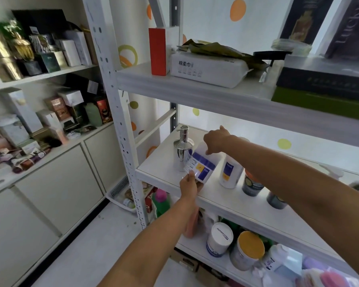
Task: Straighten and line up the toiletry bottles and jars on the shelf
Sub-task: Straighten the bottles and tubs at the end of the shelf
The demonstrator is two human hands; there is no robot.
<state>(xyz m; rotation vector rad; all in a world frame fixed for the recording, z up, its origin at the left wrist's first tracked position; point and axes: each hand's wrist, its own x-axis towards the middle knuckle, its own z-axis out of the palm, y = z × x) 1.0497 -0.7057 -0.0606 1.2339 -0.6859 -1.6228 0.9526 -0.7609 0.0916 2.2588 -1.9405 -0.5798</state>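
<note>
A white jar with a blue band (201, 164) is tilted above the white middle shelf (160, 168). My left hand (189, 187) holds it from below at the base. My right hand (217, 140) grips its top from above. Just left of it stands a chrome pump dispenser (182, 145). To the right stands a similar white bottle with a blue label (230, 172), then two dark jars (252, 186) (276, 200) in a row along the shelf front.
The shelf above (195, 90) carries a red box (157, 51), a tissue pack and dark boxes. The shelf below holds several tubs and bottles (219, 239). A perforated white upright (120, 121) stands at the left. Cabinets with boxes fill the left wall.
</note>
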